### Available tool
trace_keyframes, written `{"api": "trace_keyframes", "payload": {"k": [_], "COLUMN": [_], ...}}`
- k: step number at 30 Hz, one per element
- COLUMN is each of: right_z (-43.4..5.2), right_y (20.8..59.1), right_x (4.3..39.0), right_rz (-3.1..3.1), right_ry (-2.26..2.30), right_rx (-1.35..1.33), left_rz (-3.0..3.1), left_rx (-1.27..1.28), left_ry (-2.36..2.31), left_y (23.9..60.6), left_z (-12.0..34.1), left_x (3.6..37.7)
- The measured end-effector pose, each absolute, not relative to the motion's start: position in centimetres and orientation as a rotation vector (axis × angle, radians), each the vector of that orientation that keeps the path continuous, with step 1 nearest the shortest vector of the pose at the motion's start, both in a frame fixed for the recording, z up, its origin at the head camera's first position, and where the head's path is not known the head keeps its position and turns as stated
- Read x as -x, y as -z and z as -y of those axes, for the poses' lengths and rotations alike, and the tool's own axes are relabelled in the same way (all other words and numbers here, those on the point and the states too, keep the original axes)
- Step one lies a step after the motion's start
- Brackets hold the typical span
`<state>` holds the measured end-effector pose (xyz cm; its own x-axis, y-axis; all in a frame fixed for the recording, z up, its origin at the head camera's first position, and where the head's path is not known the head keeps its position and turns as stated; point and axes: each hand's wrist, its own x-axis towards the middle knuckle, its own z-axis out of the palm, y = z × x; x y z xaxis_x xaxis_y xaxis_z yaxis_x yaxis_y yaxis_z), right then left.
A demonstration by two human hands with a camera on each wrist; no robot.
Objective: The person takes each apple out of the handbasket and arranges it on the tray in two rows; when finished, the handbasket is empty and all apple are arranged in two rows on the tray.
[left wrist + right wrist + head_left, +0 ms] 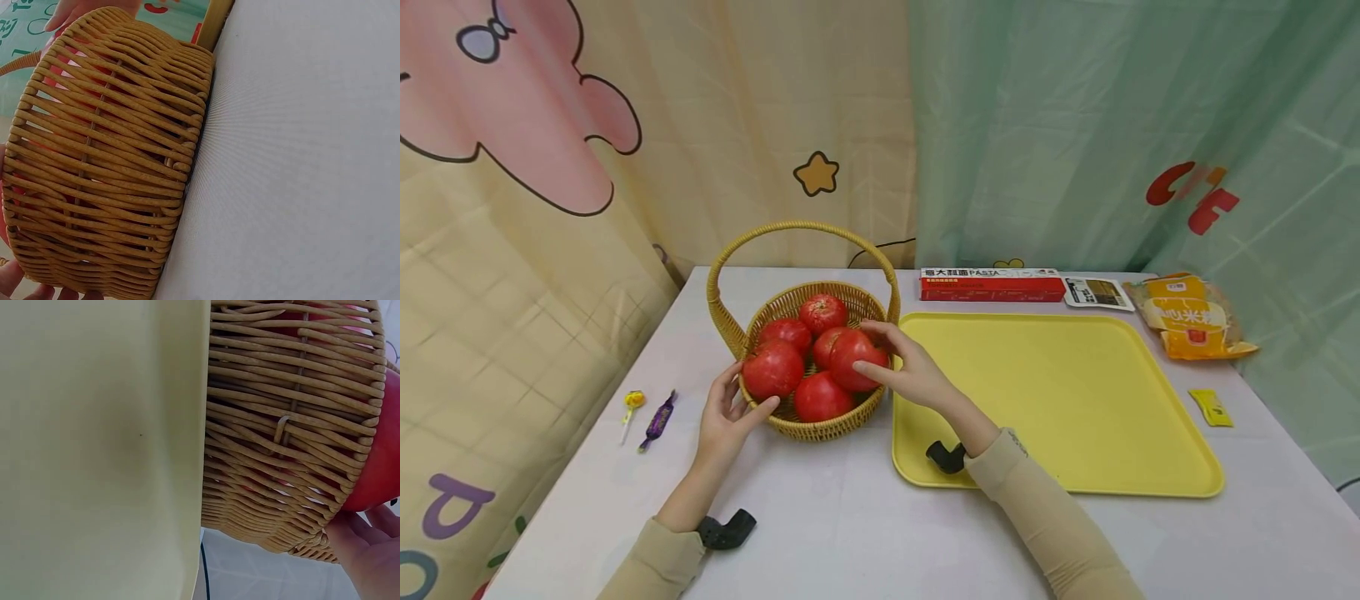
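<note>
A wicker basket [816, 430] with a tall arched handle stands on the table, holding several large, round red fruits [772, 368]. At its left side, my left hand [724, 423] holds the rim, thumb toward the front; its fingertips touch the weave at the lower left of the left wrist view. On the right side of the basket, my right hand [917, 371] grips one red fruit [850, 358] between thumb and fingers. That fruit lies at the top of the pile, by the right rim. In the right wrist view, the fingers partly hide beneath the fruit [378, 456].
Right of the basket lies a yellow tray [1037, 400], under my right forearm. Behind it are a red pasta box [991, 286] and a flat packet [1099, 293]. An orange food bag [1191, 317] and a small yellow packet [1211, 407] lie right; a lollipop [634, 400] and purple candy [658, 422] lie left.
</note>
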<state>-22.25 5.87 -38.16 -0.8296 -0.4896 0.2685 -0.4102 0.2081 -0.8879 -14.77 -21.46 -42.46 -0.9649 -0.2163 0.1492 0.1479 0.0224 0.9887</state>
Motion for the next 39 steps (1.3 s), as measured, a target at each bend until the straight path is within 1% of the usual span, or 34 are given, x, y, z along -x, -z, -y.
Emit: {"api": "trace_keyframes", "payload": {"k": [18,29,33,36,39], "right_z": [-5.7,-5.8,-5.8,-5.9,-5.9], "right_y": [38.4,38.3,37.2,37.3,38.5], "right_x": [22.3,22.3,21.5,21.5,22.3], "right_rz": [-2.383,-2.417,-2.436,-2.437,-2.440], "right_ry": [1.692,1.600,1.567,1.576,1.587], "right_rx": [0.852,0.782,0.786,0.806,0.822], "left_rz": [2.038,2.032,2.045,2.070,2.069], "left_rx": [-0.081,-0.063,-0.078,-0.105,-0.111], "left_ry": [2.037,2.062,2.058,2.059,2.065], "left_y": [42.6,42.7,42.6,42.4,42.3], "left_z": [21.5,21.5,21.5,21.5,21.5], "left_x": [14.8,14.7,14.7,14.6,14.5]}}
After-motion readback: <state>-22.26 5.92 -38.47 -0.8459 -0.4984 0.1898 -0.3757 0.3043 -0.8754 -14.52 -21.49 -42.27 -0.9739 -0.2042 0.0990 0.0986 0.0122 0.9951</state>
